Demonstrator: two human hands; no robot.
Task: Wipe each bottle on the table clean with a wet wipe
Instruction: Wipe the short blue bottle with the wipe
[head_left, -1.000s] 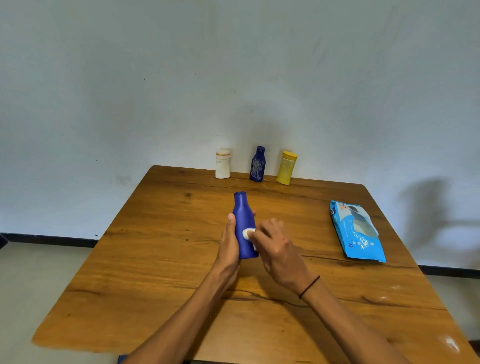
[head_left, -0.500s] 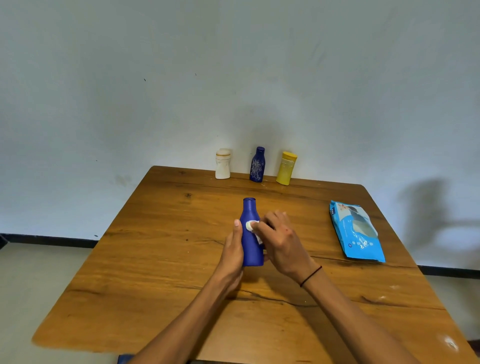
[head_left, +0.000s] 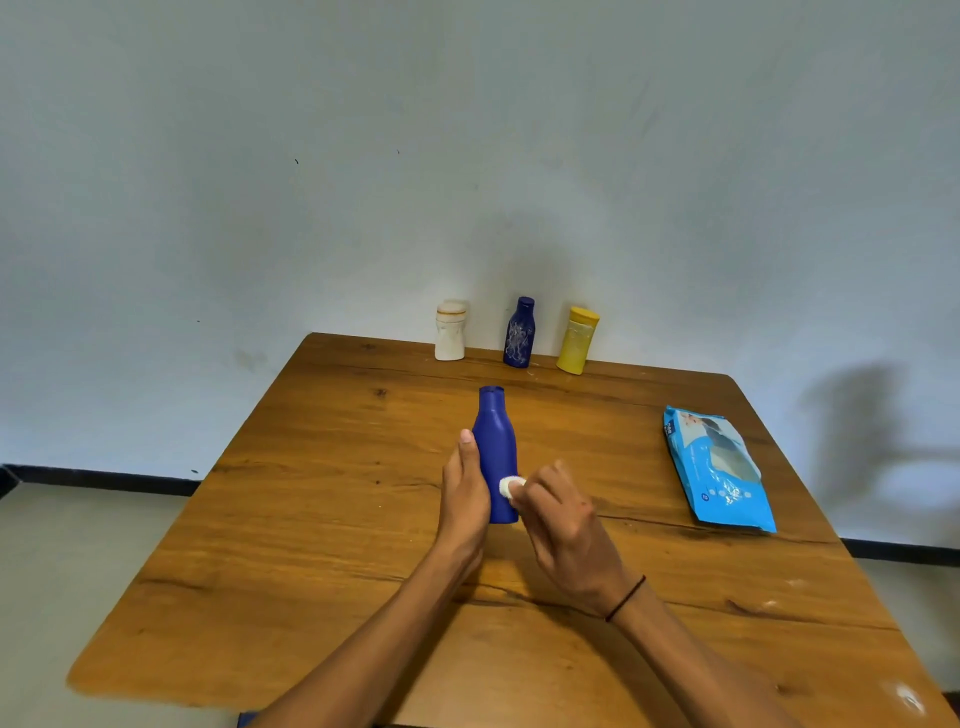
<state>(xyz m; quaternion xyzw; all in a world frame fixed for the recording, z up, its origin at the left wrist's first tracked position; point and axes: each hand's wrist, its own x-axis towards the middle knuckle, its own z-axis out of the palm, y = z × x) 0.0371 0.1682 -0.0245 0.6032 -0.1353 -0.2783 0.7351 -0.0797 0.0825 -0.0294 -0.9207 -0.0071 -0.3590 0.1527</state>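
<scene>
A plain blue bottle (head_left: 496, 447) stands upright at the middle of the wooden table (head_left: 322, 519). My left hand (head_left: 464, 499) grips its left side, thumb up along the body. My right hand (head_left: 563, 525) pinches a small bunched white wet wipe (head_left: 509, 487) and presses it against the bottle's lower right side. At the table's far edge stand three more bottles: a white one (head_left: 450, 331), a dark blue one with white smears (head_left: 520, 333) and a yellow one (head_left: 577, 340).
A light-blue pack of wet wipes (head_left: 719, 470) lies flat on the right part of the table. A pale wall rises right behind the far edge. White specks mark the table's near right corner (head_left: 906, 696).
The wipe in my right hand has slid down the bottle from its upper body to near the base. My left hand keeps its grip; the bottle shifted slightly.
</scene>
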